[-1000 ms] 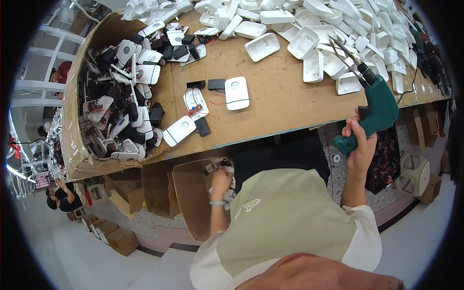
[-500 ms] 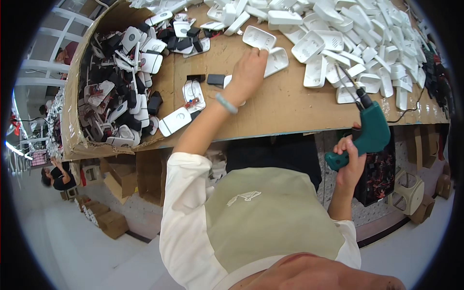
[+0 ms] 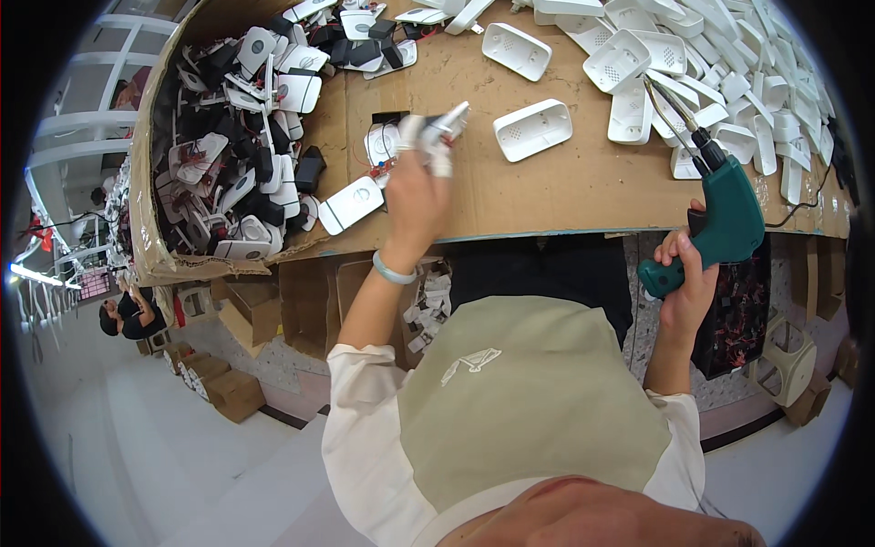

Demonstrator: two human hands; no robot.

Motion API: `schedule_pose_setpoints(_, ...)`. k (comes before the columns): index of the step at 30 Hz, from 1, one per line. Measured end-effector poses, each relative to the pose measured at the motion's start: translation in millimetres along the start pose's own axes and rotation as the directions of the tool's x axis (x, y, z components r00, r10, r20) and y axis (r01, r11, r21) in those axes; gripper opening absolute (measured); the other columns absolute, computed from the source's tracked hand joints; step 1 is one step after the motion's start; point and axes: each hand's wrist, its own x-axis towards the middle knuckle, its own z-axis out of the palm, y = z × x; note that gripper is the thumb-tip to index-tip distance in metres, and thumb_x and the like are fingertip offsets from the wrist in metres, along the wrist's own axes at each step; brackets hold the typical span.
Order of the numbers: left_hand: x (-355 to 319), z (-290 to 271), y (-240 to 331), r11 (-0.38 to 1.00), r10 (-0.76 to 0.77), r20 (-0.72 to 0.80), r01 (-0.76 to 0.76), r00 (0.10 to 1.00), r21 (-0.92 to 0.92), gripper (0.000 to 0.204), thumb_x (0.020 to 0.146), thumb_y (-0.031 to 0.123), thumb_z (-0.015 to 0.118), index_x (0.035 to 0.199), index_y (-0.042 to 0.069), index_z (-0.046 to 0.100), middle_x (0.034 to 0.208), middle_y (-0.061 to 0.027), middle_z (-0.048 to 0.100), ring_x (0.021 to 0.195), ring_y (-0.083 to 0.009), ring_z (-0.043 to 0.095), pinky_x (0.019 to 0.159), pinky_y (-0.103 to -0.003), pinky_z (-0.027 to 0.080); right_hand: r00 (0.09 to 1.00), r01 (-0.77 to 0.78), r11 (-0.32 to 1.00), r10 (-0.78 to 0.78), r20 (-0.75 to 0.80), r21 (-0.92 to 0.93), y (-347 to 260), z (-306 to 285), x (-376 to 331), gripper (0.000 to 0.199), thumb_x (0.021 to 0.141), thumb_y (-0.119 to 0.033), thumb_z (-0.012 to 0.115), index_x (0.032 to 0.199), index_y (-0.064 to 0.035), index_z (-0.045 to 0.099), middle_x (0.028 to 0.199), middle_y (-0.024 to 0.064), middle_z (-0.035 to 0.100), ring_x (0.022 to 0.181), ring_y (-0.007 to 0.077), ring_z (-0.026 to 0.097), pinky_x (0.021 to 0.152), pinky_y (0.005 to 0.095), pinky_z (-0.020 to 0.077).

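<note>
- The workbench [image 3: 583,196] has a brown cardboard-like top, and a light floor shows below its front edge.
- An open cardboard box [image 3: 150,246] at the left end is full of black and white parts.
- Many white plastic shells [image 3: 720,73] lie in a heap at the far right of the bench.
- The green electric screwdriver [image 3: 725,228] is in the right hand [image 3: 684,283], which is closed around its grip in front of the bench edge; its long bit points up and left, over the shells.
- The left hand [image 3: 415,187] is closed on a small white part [image 3: 437,137], just above the bench near one single shell [image 3: 533,129].
</note>
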Motion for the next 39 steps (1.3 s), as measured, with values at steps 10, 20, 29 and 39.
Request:
schedule_pose_setpoints(10, -31, -18, 16, 0.886, -0.461, 0.063, 0.463, 0.885, -0.019, 0.069, 0.094, 0.027, 0.073, 0.143, -0.004, 0.036, 0.075, -0.0091, 0.063, 0.061, -0.0218, 0.064, 0.056, -0.033, 0.051, 1.000, 0.011, 1.000, -0.011, 0.003, 0.011, 2, 2, -1, 0.049, 0.093, -0.005, 0.060, 0.139, 0.0031, 0.045, 0.079, 0.0037, 0.050, 0.070, 0.0119, 0.050, 0.067, 0.0282, 0.0441)
schedule_pose_setpoints(20, -16, 0, 21, 0.921, 0.112, -0.046, -0.086, 0.993, 0.379, 0.041, 0.083, 0.019, 0.080, 0.116, 0.000, 0.067, 0.110, -0.0146, 0.065, 0.099, -0.0353, 0.060, 0.090, -0.045, 0.048, 0.999, 0.025, 0.999, -0.024, 0.032, -0.027, 8, 4, -5, 0.049, 0.092, -0.003, 0.061, 0.138, 0.0045, 0.046, 0.082, 0.0050, 0.054, 0.069, 0.0129, 0.052, 0.066, 0.0299, 0.0464)
schedule_pose_setpoints(29, -24, 13, 30, 0.994, 0.090, -0.228, -0.072, 0.970, 0.083, 0.013, 0.088, 0.001, 0.067, 0.101, -0.002, 0.067, 0.097, -0.0177, 0.065, 0.085, -0.0350, 0.063, 0.075, -0.043, 0.052, 0.997, 0.066, 0.991, -0.061, 0.048, -0.115, 24, -13, -8, 0.048, 0.089, 0.009, 0.065, 0.135, 0.0038, 0.052, 0.113, 0.0106, 0.065, 0.073, 0.0112, 0.058, 0.064, 0.0267, 0.0510)
schedule_pose_setpoints(39, -12, 68, 81, 0.985, 0.163, 0.004, -0.163, 0.987, 0.063, 0.018, 0.081, 0.000, 0.068, 0.099, 0.000, 0.068, 0.100, -0.0149, 0.063, 0.084, -0.0300, 0.060, 0.074, -0.041, 0.049, 0.983, 0.150, 0.878, -0.084, 0.163, -0.454, 46, -24, -4, 0.015, 0.085, -0.003, 0.080, 0.096, -0.0011, 0.070, 0.084, 0.0017, 0.070, 0.074, 0.0080, 0.064, 0.069, 0.0246, 0.0515)
